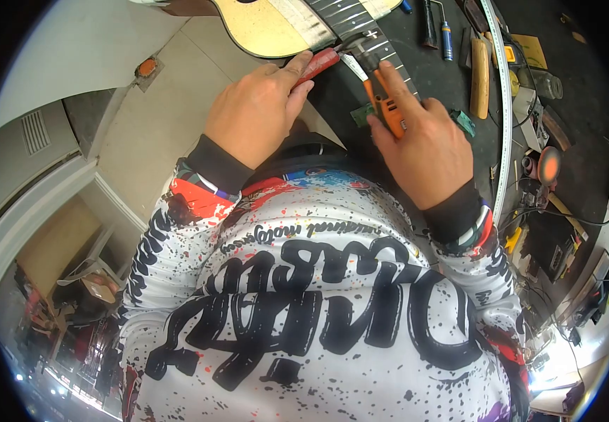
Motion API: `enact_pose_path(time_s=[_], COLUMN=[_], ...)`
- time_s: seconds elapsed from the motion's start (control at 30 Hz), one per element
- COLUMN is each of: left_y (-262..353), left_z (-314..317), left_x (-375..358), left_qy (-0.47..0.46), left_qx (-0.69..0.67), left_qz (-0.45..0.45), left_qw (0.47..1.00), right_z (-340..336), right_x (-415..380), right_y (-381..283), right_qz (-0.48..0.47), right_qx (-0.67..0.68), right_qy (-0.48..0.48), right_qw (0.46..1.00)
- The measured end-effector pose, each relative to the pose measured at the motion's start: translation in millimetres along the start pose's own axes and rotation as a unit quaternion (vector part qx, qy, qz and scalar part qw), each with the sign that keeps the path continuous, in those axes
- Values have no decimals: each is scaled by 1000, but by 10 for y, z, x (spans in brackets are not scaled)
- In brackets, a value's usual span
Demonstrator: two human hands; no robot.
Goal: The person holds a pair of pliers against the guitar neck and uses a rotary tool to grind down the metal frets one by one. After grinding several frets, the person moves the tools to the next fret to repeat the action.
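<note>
A guitar lies at the top of the view, its pale body (266, 28) to the left and its dark fretted fingerboard (343, 15) running down to the right. My left hand (257, 112) is closed round a red-handled tool (317, 65), whose metal end reaches the fingerboard. In my right hand (427, 144) is a tool with an orange-and-black handle (391, 118). Its grey metal head overlaps the fingerboard beside the red tool's end, and my index finger stretches along it. The exact kind of both tools cannot be made out.
Screwdriver-like tools, one a blue-handled tool (446, 41), lie on the dark bench at upper right. A curved wooden piece (479, 79) sits by a long white ruler (507, 105). Farther right are a glass jar (548, 84), cables and an orange-faced round object (549, 166).
</note>
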State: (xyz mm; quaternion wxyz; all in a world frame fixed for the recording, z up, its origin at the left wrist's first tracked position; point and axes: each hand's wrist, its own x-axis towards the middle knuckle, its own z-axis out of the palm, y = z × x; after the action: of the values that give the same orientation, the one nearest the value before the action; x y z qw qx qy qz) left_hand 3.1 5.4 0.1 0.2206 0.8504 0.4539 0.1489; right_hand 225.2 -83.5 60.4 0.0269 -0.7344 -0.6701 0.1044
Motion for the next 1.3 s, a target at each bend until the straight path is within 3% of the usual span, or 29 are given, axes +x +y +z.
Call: enact_pose_path(time_s=[0.13,0.23,0.5,1.3], left_y=[-15,-4,-1,-26], left_z=[28,11,5,32], left_x=[-3,2,9,-9], left_qy=[10,-5,-5,6], left_qx=[-6,-3,-7,-12], left_qz=[7,-3,-3,-2], left_qw=[1000,1000,1000,1000], right_z=[12,23,7,31], right_x=[-14,0,-35,-28], right_y=[14,-5,-11,-41], right_qz=[-13,38,-4,14], right_qx=[12,9,10,13], right_qy=[2,6,-5,0], right_qw=[1000,999,1000,1000])
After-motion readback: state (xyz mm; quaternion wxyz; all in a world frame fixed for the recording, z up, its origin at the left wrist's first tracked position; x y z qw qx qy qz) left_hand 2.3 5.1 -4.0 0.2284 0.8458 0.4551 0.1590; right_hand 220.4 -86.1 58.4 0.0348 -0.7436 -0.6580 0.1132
